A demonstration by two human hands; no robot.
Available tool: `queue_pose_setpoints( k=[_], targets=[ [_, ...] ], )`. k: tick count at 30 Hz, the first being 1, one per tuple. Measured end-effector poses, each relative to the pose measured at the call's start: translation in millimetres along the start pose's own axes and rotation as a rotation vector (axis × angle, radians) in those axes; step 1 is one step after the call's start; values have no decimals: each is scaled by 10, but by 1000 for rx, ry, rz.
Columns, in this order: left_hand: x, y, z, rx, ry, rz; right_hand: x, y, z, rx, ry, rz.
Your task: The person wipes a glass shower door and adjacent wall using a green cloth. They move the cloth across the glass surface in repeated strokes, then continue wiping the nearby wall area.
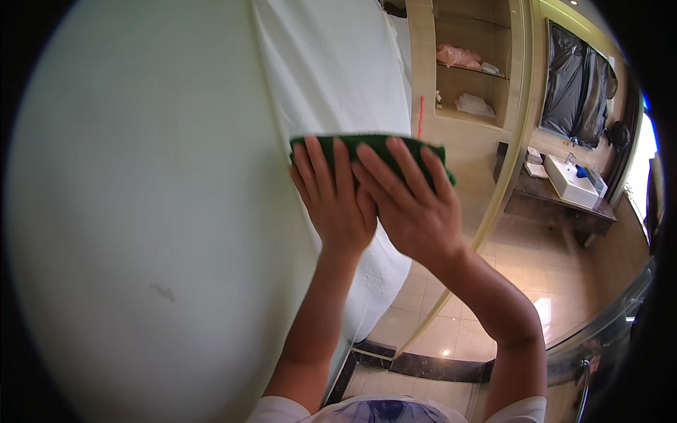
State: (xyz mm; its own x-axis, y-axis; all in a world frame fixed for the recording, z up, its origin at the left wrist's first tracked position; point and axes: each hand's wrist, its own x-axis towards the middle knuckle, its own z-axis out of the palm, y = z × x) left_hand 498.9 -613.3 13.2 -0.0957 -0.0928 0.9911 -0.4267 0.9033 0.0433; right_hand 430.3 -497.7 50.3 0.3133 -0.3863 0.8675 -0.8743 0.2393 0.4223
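A folded green cloth (378, 150) lies under the fingers of both hands at the middle of the view. My left hand (336, 201) presses flat on its left part, fingers pointing up and slightly apart. Beside it, thumbs close together, my right hand (418, 206) presses on the right part with fingers spread. The cloth appears to rest on a clear glass panel, through which a room shows. Behind the cloth hangs white sheeting (338, 69). Whether any fingers curl round the cloth's upper edge cannot be told.
A pale wall or panel (158, 185) fills the left. Right of the hands are shelves (470, 119) with towels, a white washbasin (571, 180) on a dark counter, and black plastic (574, 84) over a framed surface. A dark stone curb (439, 367) and a metal handle (584, 388) are low down.
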Motion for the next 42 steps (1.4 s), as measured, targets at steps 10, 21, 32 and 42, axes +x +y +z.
queue_pose_setpoints(
  k=[10, 21, 32, 42],
  targets=[
    [-1023, -111, 126, -70, -82, -33, -798, -354, 224, -28, -142, -74],
    [-2310, 18, 313, -71, -71, -101, -1735, -629, 321, 55, -358, -143],
    [-885, 309, 251, -51, 14, 100, -1054, -123, 54, -159, -61, 104],
    [-2857, 447, 301, -146, -314, 5, -2624, -548, 186, 35, -465, -62]
  ],
)
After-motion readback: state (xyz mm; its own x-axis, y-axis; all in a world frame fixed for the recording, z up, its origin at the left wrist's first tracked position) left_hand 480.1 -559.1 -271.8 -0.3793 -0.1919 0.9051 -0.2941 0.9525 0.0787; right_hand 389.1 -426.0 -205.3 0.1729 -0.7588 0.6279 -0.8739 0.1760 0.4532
